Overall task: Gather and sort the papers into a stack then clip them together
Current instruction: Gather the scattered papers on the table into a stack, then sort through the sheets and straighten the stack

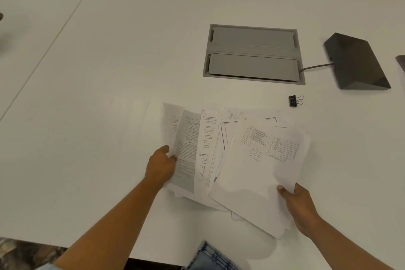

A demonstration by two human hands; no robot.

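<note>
Gathering step here: left hand (161, 165) and right hand (299, 206) pinch the fanned papers (232, 160) near the table's (109, 72) front edge; squaring them comes next, binder clip (294, 101) waiting beyond.

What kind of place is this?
Probably an office meeting room: a large white table with a built-in grey cable hatch, a wired dark device, printed papers, a binder clip.

- The worktop (131, 50) is white, smooth and matt, with a faint seam.
- The papers (258, 171) are thin white sheets, printed in black, slightly curled.
- The binder clip (293, 101) is black, with shiny wire handles.
- The cable hatch (252, 53) looks like grey brushed metal.
- The dark wedge-shaped device (357, 61) looks like matt plastic.
</note>
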